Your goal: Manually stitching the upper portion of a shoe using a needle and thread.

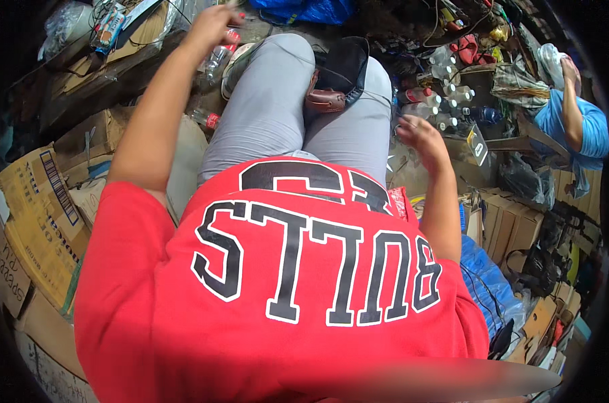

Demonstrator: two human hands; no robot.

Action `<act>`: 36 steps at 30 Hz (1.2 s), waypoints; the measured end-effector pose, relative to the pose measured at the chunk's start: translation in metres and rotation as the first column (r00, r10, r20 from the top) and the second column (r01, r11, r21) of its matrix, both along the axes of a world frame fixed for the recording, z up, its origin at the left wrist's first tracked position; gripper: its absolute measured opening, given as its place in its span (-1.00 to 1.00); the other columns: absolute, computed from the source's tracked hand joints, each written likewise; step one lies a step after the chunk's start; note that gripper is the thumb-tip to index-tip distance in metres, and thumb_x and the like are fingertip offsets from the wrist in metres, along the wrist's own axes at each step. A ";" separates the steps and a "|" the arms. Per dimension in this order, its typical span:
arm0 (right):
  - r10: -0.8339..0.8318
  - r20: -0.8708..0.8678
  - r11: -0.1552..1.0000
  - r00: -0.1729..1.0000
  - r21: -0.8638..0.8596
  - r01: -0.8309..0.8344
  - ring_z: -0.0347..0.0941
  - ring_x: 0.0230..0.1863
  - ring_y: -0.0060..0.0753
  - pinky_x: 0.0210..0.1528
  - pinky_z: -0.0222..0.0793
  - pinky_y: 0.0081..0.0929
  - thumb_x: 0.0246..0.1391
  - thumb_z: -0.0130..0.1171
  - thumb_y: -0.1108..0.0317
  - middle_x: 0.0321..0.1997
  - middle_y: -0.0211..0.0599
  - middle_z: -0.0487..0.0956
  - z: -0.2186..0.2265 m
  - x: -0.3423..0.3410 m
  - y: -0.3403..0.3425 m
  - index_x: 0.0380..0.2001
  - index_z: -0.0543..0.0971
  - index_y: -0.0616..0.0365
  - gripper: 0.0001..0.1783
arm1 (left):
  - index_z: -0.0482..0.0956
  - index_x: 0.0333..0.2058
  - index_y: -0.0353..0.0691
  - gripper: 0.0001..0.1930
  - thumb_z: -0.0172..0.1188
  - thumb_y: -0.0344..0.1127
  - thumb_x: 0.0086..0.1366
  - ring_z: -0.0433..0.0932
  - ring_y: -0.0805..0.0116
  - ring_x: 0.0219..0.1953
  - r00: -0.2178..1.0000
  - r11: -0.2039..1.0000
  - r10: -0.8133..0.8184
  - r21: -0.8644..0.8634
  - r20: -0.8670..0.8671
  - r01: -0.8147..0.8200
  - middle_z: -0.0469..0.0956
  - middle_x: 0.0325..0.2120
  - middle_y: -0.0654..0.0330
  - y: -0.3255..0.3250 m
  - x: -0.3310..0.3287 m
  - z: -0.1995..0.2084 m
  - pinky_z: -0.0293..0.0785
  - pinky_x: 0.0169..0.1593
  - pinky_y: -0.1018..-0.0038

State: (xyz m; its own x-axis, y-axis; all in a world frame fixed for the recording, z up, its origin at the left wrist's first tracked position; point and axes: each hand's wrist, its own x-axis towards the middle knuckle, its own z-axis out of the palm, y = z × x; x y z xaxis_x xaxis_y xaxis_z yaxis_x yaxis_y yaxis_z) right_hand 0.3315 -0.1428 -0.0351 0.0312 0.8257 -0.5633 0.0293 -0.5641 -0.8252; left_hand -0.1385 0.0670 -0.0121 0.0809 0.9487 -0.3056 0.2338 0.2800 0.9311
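A black item with a brown leather end (327,101), shoe-like in shape, rests between my knees on grey trousers (257,111). My left hand (214,28) is raised beyond my left knee, near a red-labelled plastic bottle (218,59). Its fingers look pinched together, slightly blurred, and what they hold is too small to make out. A thin dark line crosses the left knee. Beside my right thigh, my right hand (422,138) is held with curled fingers; anything inside them is hidden. Both hands are apart from the black and brown item.
Several clear bottles (445,101) stand right of my knees. Cardboard boxes (39,208) crowd the left, and more cartons (509,225) lie right. A blue plastic sheet (486,282) is by my right elbow. Another person in blue (583,127) is at far right, hand on whitish plastic.
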 end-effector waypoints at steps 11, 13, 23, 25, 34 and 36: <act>0.225 0.767 0.694 0.600 0.306 -0.651 0.45 -0.36 -0.41 -0.32 0.36 -0.44 -0.16 0.34 0.07 -0.34 -0.20 0.48 0.087 -0.101 0.099 -0.09 0.52 0.10 -0.44 | 0.53 -0.37 -0.23 -0.66 0.32 -0.12 -0.04 0.52 0.08 -0.33 0.499 0.380 -0.308 0.376 -0.810 0.845 0.48 -0.47 0.09 -0.130 0.143 0.046 0.43 -0.26 0.25; 0.214 0.804 0.719 0.554 0.254 -0.647 0.44 -0.42 -0.37 -0.35 0.34 -0.41 -0.17 0.34 0.04 -0.41 -0.16 0.49 0.091 -0.105 0.099 -0.21 0.54 0.16 -0.49 | 0.53 -0.40 -0.24 -0.67 0.31 -0.13 -0.04 0.52 0.08 -0.35 0.459 0.312 -0.303 0.368 -0.835 0.876 0.49 -0.48 0.09 -0.126 0.140 0.041 0.43 -0.28 0.24; 0.151 0.644 0.896 0.750 0.231 -0.379 0.35 -0.54 -0.51 -0.44 0.29 -0.48 -0.18 0.36 0.12 -0.57 -0.28 0.48 0.064 -0.111 0.073 -0.53 0.53 0.21 -0.63 | 0.57 -0.39 -0.26 -0.70 0.29 -0.15 0.00 0.52 0.08 -0.34 0.436 0.358 -0.588 0.264 -0.682 0.896 0.53 -0.45 0.06 -0.120 0.132 0.039 0.43 -0.26 0.29; -0.047 0.802 0.794 0.595 0.392 -0.465 0.40 -0.42 -0.54 -0.34 0.34 -0.52 -0.17 0.36 0.11 -0.38 -0.24 0.50 0.068 -0.121 0.069 -0.44 0.53 0.19 -0.62 | 0.57 -0.36 -0.25 -0.70 0.29 -0.14 0.02 0.52 0.08 -0.32 0.399 0.351 -0.585 0.223 -0.706 0.909 0.53 -0.43 0.06 -0.115 0.131 0.042 0.43 -0.24 0.30; 0.449 0.881 0.890 0.147 -0.427 -0.160 0.43 -0.13 -0.24 -0.09 0.31 -0.49 -0.06 0.25 0.20 -0.11 -0.14 0.52 0.064 0.072 0.002 -0.08 0.52 0.05 -0.57 | 0.51 -0.15 -0.15 -0.60 0.31 -0.23 -0.01 0.44 0.18 -0.04 0.696 0.475 -0.549 0.512 -0.462 0.715 0.48 -0.15 0.12 -0.062 0.171 0.034 0.36 0.01 0.38; 0.706 0.708 0.708 -0.020 -0.706 0.022 0.40 -0.02 -0.15 0.01 0.30 -0.45 -0.10 0.28 0.20 0.01 -0.06 0.47 0.075 0.073 -0.016 -0.04 0.50 0.01 -0.51 | 0.53 -0.21 -0.15 -0.57 0.38 -0.19 -0.10 0.47 0.17 -0.08 0.640 0.500 -0.623 0.400 -0.449 0.768 0.51 -0.19 0.11 -0.055 0.177 0.029 0.38 -0.02 0.36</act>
State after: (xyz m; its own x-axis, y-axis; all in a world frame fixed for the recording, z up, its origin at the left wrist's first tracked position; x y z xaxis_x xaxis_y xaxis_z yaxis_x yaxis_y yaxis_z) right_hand 0.4048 -0.1587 0.0399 0.5805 0.6058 -0.5441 0.8119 -0.3798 0.4434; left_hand 0.0387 0.0117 0.0166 0.7877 0.6080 0.0996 0.3416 -0.5654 0.7508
